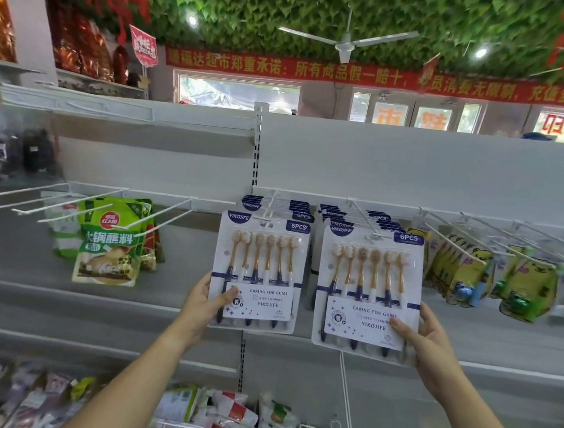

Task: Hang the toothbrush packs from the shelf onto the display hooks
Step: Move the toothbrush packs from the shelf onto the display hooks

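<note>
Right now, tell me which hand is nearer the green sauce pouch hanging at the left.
Left. The left hand grips the left toothbrush pack at its lower corner, right of and below the green sauce pouch; the right hand holds the right toothbrush pack, farther right.

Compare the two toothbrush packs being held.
The left pack is held by the left hand at its lower left corner; the right pack is held by the right hand at its lower right edge. The left pack sits higher than the right pack. Both are the same six-brush packs.
</note>
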The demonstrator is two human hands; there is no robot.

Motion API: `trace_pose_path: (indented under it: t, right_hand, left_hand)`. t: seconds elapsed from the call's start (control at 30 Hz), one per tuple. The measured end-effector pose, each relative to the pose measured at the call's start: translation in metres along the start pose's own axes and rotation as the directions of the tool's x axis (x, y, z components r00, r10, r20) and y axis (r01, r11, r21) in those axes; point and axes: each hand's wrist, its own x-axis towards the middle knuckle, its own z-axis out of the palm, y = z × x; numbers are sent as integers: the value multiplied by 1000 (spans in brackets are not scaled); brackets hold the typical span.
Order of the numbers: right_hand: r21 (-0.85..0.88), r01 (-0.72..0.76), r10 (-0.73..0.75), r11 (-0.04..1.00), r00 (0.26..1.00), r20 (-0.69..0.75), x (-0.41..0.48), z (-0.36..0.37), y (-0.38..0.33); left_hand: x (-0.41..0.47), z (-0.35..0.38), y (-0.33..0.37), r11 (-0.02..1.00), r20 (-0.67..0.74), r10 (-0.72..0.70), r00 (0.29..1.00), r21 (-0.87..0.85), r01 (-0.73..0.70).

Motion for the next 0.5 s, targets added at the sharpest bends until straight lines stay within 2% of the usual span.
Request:
trace_pose_path:
  t: [0.13,0.27,0.4,0.5]
  right_hand:
    - [-34,23,-25,999,999,-45,14,7,9]
    - [-138,50,-58,989,997,-59,29,9,24]
    - [-219,27,-45,975,996,-79,38,9,34]
    - [-241,6,-27,971,996,-85,44,10,38]
  left_hand:
    - [23,7,-7,998,-33,-28,999,60,30]
    - [41,12,-15,985,-39,-32,999,167,38]
    - [56,10,-21,962,-16,32,999,273,-26]
    - [68,4,-28,958,-14,44,999,286,-38]
